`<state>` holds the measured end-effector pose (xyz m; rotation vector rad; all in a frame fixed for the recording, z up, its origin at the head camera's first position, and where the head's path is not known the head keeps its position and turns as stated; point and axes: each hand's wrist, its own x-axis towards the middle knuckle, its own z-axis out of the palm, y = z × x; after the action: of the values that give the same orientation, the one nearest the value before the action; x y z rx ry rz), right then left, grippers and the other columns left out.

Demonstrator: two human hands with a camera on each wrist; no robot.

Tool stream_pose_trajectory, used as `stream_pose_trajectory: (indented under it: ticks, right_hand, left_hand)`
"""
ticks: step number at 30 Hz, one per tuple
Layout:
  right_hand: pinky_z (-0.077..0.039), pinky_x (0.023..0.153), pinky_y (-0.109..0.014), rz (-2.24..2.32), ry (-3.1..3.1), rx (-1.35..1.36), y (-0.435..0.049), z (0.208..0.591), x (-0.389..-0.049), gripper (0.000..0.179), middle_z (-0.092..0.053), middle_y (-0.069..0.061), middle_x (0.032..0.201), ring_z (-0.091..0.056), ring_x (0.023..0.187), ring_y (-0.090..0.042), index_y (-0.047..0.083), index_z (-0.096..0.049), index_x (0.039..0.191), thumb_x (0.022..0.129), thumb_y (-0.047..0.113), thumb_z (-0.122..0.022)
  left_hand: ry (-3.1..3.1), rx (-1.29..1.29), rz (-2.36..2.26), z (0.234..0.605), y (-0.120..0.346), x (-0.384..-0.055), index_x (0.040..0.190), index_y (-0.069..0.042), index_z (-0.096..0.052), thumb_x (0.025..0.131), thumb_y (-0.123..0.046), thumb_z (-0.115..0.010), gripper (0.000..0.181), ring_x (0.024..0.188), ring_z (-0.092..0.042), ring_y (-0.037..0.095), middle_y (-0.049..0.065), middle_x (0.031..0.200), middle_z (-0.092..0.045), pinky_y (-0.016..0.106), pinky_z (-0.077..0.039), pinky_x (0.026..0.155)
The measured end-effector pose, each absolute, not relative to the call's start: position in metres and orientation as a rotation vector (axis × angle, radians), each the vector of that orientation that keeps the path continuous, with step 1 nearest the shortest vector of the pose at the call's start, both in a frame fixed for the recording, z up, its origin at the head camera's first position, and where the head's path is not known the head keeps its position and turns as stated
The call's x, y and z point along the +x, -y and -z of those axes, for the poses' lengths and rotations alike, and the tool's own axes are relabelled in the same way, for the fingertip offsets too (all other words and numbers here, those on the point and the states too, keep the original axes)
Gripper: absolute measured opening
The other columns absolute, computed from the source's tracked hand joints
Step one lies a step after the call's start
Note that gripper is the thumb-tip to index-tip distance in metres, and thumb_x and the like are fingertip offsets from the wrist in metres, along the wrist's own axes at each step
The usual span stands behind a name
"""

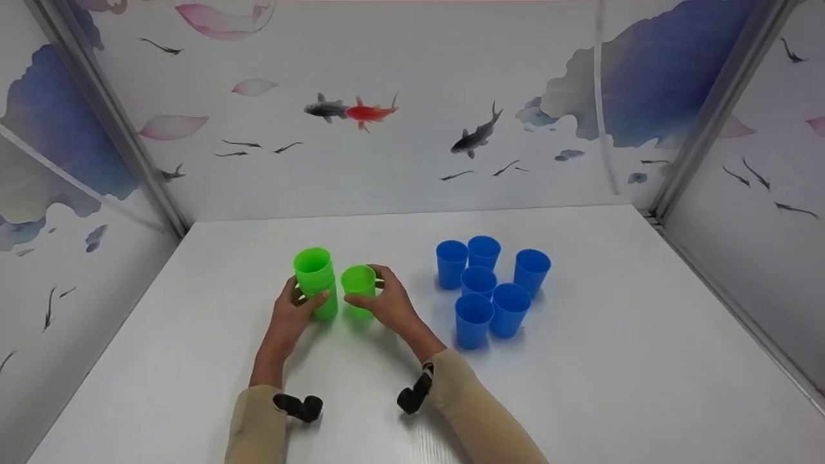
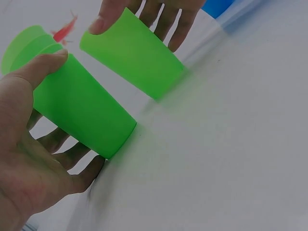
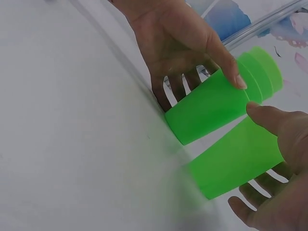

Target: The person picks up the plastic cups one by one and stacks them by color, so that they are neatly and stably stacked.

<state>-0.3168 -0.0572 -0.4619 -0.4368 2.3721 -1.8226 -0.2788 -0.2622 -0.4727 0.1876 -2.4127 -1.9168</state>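
Nested green cups [image 1: 314, 273] stand upright as a stack on the white table, with several rims showing at the top. My left hand [image 1: 291, 317] grips this stack, thumb on the near side and fingers behind. Just to its right a single green cup [image 1: 358, 283] stands upright, and my right hand [image 1: 392, 301] holds it near the rim between thumb and fingers. In the left wrist view, a narrow gap separates the single green cup [image 2: 134, 55] from the stack [image 2: 79, 98]. The base of each sits at the table surface.
Several blue cups [image 1: 474, 320] stand upright in a loose group to the right of my right hand. The white table [image 1: 612, 361] is bordered by patterned panels [image 1: 412, 58] at the back and both sides. Black wrist cameras [image 1: 301, 408] stick out inward from both sleeves.
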Motion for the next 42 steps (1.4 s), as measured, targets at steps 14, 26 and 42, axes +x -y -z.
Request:
stream_pose_trajectory:
  ticks: [14,26,42]
  right_hand:
    - [-0.05,0.104,-0.044,1.953,-2.35,-0.47,0.06,0.448,-0.312,0.069,-0.057,-0.008,0.137,-0.053,0.128,-0.028,0.014,-0.049,0.143,0.084,0.029,-0.082]
    - [-0.051,0.104,-0.041,1.99,-2.33,-0.486,0.058,0.428,-0.309,0.068,-0.057,-0.008,0.137,-0.054,0.128,-0.026,0.014,-0.048,0.144,0.086,0.027,-0.081]
    - [-0.054,0.1,-0.039,2.12,-2.297,-0.636,0.055,0.399,-0.305,0.066,-0.059,-0.009,0.134,-0.056,0.126,-0.024,0.015,-0.048,0.146,0.089,0.03,-0.077]
  left_hand:
    - [2.41,0.182,1.926,0.474,0.264,-0.278,0.158,-0.014,-0.02,0.093,-0.04,-0.07,0.086,0.153,-0.026,0.038,0.019,0.164,-0.027,0.054,-0.029,0.123]
    - [2.413,0.199,1.921,0.473,0.263,-0.279,0.158,-0.014,-0.022,0.093,-0.04,-0.07,0.085,0.153,-0.025,0.037,0.018,0.164,-0.026,0.054,-0.028,0.123]
    - [2.431,0.22,1.917,0.47,0.263,-0.278,0.159,-0.016,-0.021,0.094,-0.038,-0.069,0.084,0.153,-0.027,0.037,0.017,0.164,-0.028,0.052,-0.029,0.123]
